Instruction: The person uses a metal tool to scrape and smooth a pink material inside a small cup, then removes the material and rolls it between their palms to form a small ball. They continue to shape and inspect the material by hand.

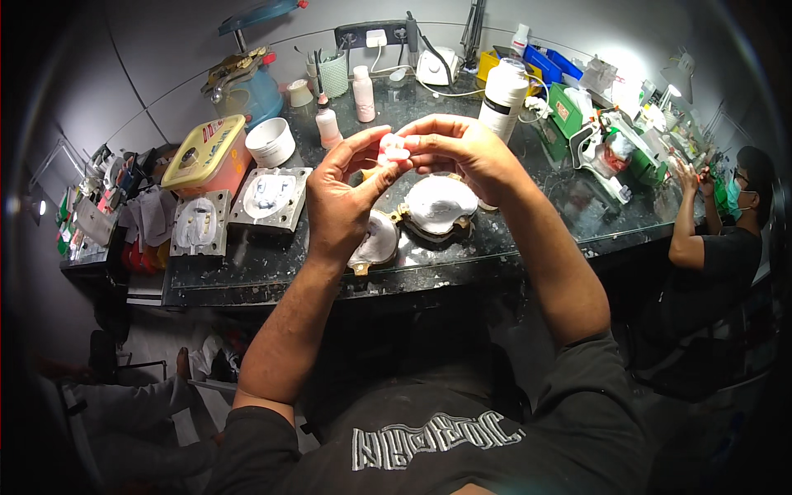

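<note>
A small pink and whitish piece [394, 149], perhaps part of a denture, is raised above the bench between my two hands. My left hand [345, 194] pinches its left side between thumb and fingers. From the other side, my right hand [469, 153] holds it with closed fingertips, which hide part of its outline. Below them on the bench lies a brass-coloured flask half filled with white plaster [440, 203]. A second plaster-filled half [379, 238] rests beside it, partly covered by my left hand and wrist.
Two square metal flask halves with plaster [268, 196] [198, 221] lie left on the black bench [247, 276]. Behind them stand a white bowl [270, 142] and a yellow-lidded tub [204, 153]. Bottles [364, 95] [503, 95] line the back. A masked co-worker [718, 231] works at far right.
</note>
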### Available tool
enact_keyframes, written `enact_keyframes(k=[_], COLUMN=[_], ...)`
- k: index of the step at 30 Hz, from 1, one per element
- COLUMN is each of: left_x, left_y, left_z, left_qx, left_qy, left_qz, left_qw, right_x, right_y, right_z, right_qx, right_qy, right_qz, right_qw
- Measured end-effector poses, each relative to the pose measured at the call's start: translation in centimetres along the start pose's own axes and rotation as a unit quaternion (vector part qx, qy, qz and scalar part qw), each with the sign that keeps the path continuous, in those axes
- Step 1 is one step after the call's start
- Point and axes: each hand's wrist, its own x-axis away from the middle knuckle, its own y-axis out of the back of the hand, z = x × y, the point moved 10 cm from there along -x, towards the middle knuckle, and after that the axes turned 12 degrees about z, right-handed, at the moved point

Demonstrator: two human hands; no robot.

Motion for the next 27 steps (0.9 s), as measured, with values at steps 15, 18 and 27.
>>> enact_keyframes(k=[15, 18, 27], left_x=[-0.6, -2.2, -1.6], left_y=[-3.5, 0.2, 0.7], left_z=[6.4, 8.1, -5.6], left_qx=[0.563, 0.616, 0.561], left_qy=[0.191, 0.081, -0.299], left_qz=[-0.029, 0.002, 0.274], left_qw=[0.804, 0.784, 0.722], right_x=[2.4, 2.1, 1.0], right_y=[-4.9, -6.1, -15.6], right_z=[1.9, 3.8, 3.9], right_qx=[0.459, 0.375, 0.53], right_qy=[0.25, 0.353, 0.374], right_qz=[-0.101, -0.138, -0.014], right_qw=[0.847, 0.846, 0.761])
